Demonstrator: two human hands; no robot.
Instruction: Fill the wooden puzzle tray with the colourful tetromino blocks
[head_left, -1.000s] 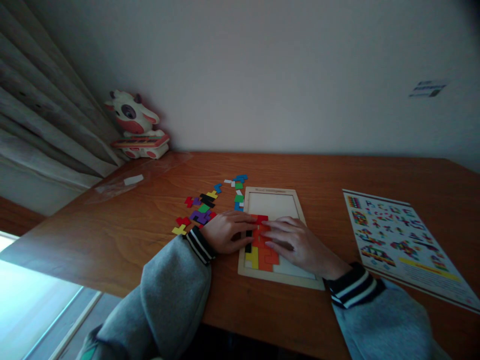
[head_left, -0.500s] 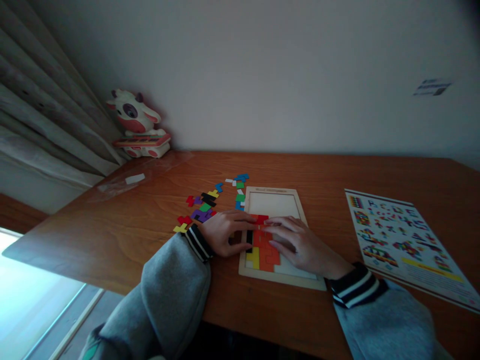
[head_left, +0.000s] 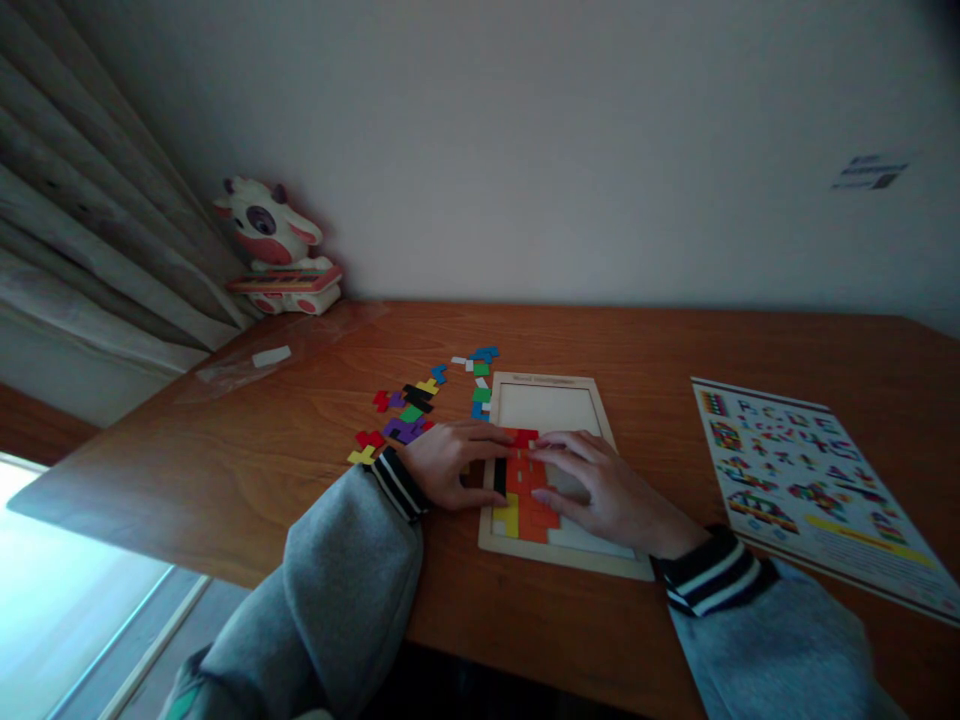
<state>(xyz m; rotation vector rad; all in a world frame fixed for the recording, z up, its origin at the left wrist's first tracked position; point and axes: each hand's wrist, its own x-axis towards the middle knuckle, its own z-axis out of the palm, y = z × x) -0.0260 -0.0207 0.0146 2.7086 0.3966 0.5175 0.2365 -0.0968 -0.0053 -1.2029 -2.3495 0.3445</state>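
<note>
A wooden puzzle tray point(head_left: 562, 562) lies between my hands, its left part filled with flat block pieces. Orange pieces point(head_left: 534, 518) sit at the middle, a red piece point(head_left: 525, 436) above them. A yellow piece point(head_left: 510, 520) and a black piece point(head_left: 499, 478) line the left side. My left hand point(head_left: 454, 465) reaches over the tray's left rim, fingers stretched and apart from the thumb, tips at the black and red pieces. From the right, my right hand point(head_left: 596, 488) rests its spread fingertips on the orange pieces. Neither hand has a piece lifted; my fingers cover some pieces.
Loose coloured pieces point(head_left: 405, 430) are scattered left of the tray. A printed pattern sheet point(head_left: 817, 480) lies at the right. At the back left stand a toy cow point(head_left: 277, 240) and a clear plastic wrapper point(head_left: 225, 378). The wall point(head_left: 570, 150) rises behind the table point(head_left: 300, 470).
My right thumb and fingertips have shifted slightly on the orange pieces, the thumb a little to the left. My left hand stays nearly still.
</note>
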